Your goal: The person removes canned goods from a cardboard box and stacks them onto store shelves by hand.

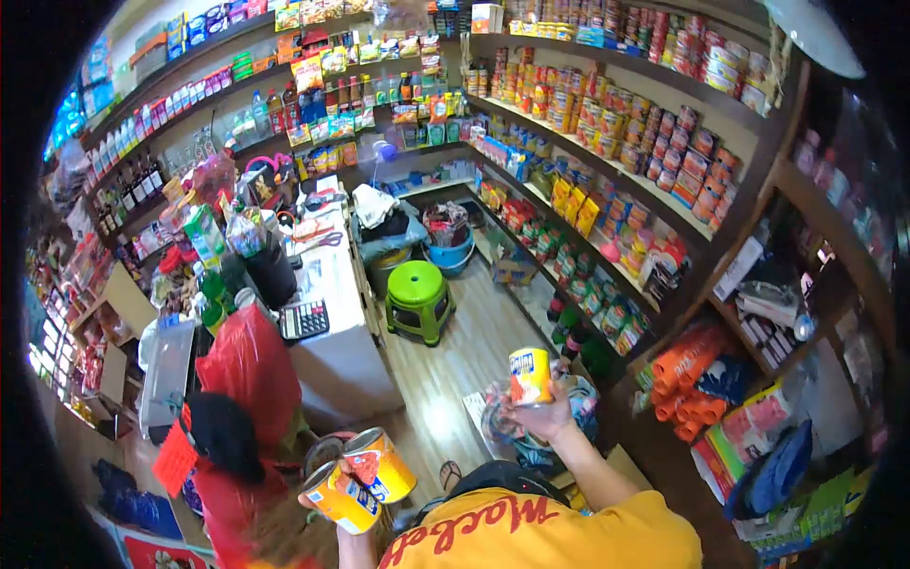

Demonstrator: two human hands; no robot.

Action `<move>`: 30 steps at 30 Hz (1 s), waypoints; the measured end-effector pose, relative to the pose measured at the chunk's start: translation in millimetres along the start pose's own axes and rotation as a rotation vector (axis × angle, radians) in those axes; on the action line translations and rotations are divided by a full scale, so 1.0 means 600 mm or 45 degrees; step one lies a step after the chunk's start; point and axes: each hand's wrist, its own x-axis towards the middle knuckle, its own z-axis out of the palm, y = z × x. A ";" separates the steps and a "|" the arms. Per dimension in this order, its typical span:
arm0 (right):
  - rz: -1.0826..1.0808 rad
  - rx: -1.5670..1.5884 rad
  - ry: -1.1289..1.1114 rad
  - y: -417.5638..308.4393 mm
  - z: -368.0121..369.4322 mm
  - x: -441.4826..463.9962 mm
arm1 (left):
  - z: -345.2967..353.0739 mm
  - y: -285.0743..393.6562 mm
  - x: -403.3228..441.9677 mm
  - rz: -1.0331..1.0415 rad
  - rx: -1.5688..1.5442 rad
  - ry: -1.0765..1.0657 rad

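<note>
My left hand (354, 537) is wrapped round two yellow tin cans at the lower middle, mostly hidden behind them. One yellow can (341, 496) tilts toward the left, and the other can (379, 465), with a red food picture and blue lettering, leans against it. On the right, my right hand (548, 414) grips a third can (530, 376) from below and behind. This one stands nearly upright, yellow on top with dark blue lettering and an orange-red lower part. Both hands are held up in front of my yellow shirt, above the floor.
Shelves of canned goods (607, 119) line the right wall. A green stool (419, 289) stands on the wooden floor ahead. To the left, a white counter (332, 365) carries a calculator (304, 320) and scissors. Red plastic bags (248, 365) and a dark, rounded object (227, 438) are close on my left.
</note>
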 end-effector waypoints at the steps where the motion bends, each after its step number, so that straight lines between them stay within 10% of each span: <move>1: -0.010 0.023 0.058 -0.007 0.005 0.043 | -0.014 0.013 0.014 0.017 0.000 0.019; 30: 0.069 -0.259 0.111 -0.061 0.137 0.594 | -0.143 0.079 0.295 0.134 -0.080 0.173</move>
